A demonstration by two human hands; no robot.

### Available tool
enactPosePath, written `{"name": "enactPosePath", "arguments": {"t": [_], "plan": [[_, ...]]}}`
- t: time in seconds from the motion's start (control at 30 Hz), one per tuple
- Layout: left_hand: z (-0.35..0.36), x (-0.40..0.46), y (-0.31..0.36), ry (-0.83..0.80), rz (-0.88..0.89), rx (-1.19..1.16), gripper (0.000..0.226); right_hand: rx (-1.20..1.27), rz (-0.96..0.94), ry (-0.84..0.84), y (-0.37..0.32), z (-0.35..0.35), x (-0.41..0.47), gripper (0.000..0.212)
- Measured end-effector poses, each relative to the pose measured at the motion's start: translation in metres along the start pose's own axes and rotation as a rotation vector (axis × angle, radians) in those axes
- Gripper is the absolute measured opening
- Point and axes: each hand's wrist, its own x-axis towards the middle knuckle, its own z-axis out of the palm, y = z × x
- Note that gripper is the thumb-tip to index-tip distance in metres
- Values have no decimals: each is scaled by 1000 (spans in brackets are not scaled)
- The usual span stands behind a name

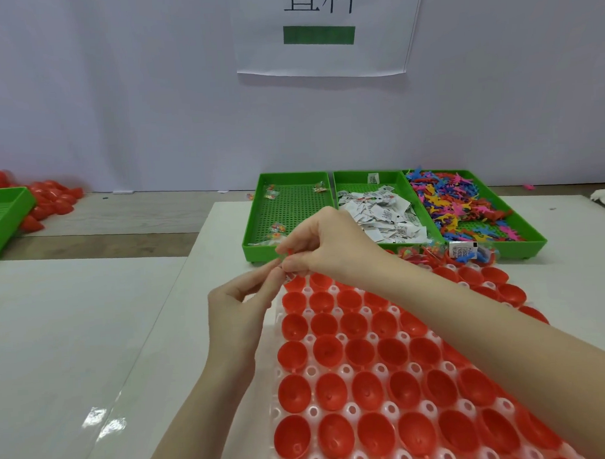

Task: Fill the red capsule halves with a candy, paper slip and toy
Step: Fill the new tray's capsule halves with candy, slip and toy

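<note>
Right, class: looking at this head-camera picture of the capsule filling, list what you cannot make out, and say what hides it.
1. What the left hand and right hand pinch together: too small, covered by fingertips.
2. Red capsule halves under the right forearm: hidden by the arm.
3. Print on the paper slips: too small.
4. The wall sign: top cut off by the frame edge.
5. The far-left green tray: cut off by the left edge.
</note>
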Motion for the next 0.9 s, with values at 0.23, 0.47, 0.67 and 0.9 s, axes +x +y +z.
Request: {"name": "enactPosePath", "arguments": {"t": [0.23,0.47,0.67,0.9], "plan": [[-13,11,-7,-105,-23,345,23,-105,63,-34,17,2,-1,9],[-18,14,-14,-223,-129,579,36,-238,20,-135,27,12,-7,6],[-15,13,-17,-180,-65,584,31,-667,-233,-218,26,23,-14,12],[-16,14,-19,-144,-84,571,32,-560,-153,-153,17,24,-13,30]]}}
